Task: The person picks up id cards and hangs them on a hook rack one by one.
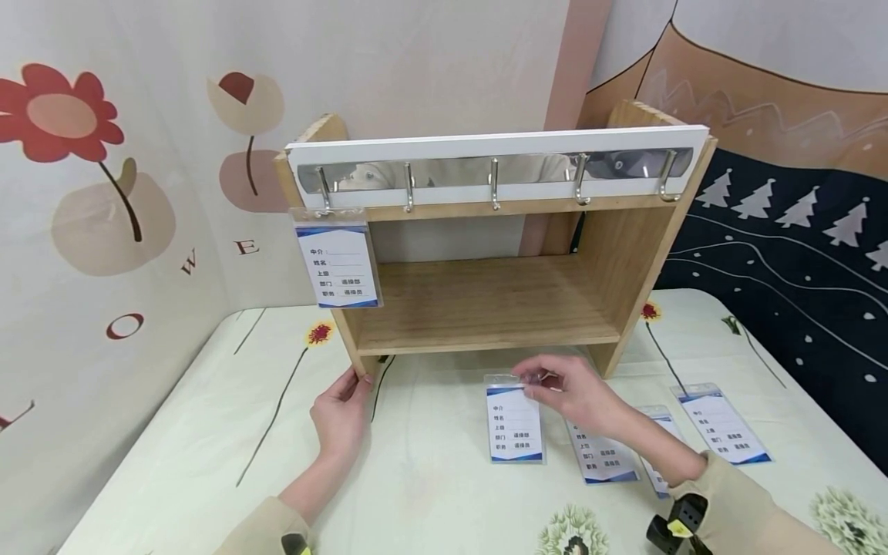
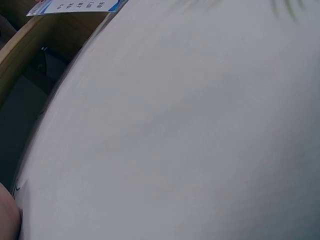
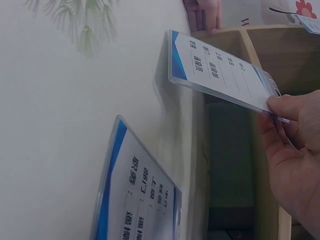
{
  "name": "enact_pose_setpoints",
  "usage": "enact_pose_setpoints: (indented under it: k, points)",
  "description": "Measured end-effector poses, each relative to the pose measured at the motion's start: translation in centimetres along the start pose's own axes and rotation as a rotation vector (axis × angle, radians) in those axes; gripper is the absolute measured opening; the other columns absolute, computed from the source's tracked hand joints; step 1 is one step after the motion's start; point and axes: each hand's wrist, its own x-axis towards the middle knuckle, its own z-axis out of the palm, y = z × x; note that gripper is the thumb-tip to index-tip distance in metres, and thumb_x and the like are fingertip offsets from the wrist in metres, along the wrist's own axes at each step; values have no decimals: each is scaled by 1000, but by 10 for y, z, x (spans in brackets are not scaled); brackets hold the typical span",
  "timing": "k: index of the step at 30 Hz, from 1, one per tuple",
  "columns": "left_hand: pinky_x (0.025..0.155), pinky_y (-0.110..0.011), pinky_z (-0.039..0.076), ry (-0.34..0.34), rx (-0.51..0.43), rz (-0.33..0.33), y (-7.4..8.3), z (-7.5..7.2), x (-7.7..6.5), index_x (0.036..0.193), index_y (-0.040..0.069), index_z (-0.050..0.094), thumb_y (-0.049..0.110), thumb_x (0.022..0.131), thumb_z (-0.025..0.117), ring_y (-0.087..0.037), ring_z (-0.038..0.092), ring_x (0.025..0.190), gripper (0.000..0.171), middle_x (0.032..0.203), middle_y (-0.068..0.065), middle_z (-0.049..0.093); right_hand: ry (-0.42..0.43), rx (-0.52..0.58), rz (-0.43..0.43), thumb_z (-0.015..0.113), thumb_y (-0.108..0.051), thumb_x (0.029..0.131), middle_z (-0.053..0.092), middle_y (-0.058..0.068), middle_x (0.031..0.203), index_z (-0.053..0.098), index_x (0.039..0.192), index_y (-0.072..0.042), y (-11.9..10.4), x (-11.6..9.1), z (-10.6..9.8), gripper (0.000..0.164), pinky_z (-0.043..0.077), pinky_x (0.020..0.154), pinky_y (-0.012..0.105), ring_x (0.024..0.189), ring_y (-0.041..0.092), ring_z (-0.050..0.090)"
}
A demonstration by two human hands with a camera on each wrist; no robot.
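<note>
My right hand (image 1: 572, 389) pinches the top end of a clear-sleeved name badge (image 1: 515, 424), white with blue corners. In the right wrist view that badge (image 3: 220, 72) is tilted, its sleeve top between thumb and fingers. My left hand (image 1: 340, 416) grips the foot of the left side panel of a wooden shelf (image 1: 486, 301). Only a bit of the left hand (image 2: 7, 215) shows in its wrist view. Another badge (image 1: 338, 266) hangs at the leftmost hook (image 1: 323, 189) of the shelf's hook rail (image 1: 444, 196).
More badges lie on the tablecloth (image 1: 430, 478) at the right: one badge (image 1: 602, 455) under my right forearm, one badge (image 1: 662, 432) partly hidden by it, and one badge (image 1: 721, 424) farther out. Patterned curtains (image 1: 444, 62) stand behind the shelf.
</note>
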Motion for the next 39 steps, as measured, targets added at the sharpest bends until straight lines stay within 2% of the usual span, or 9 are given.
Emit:
enact_pose_setpoints:
  k: [7,20,30,39]
  points:
    - [78,-5,49,0,0,-2,1,0,0,135,-1,64,8,99,65,-31,68,114,37,124,-20,69,20,-26,-32,70,7,93,73,2,104,73,118,-3,-8,6,-4,27,59,78,27,90,14,65]
    - [78,-6,49,7,7,-8,0,-1,0,135,-2,64,8,99,65,-30,68,114,36,124,-20,68,42,-65,-152,70,10,92,73,4,108,72,119,-4,-32,20,-10,31,59,77,26,89,15,66]
    - [86,-18,54,-6,16,-15,3,-1,0,137,-1,63,9,100,65,-29,67,116,38,126,-19,67,80,-81,-259,70,13,90,73,3,108,73,117,-3,-44,33,-15,32,59,76,26,89,15,65]
    - [85,-17,54,-6,19,-9,2,-2,-1,136,-1,63,10,100,65,-29,68,115,38,126,-19,68,132,-65,-363,71,17,87,74,5,106,74,114,-1,-56,47,-19,33,59,77,24,89,19,67]
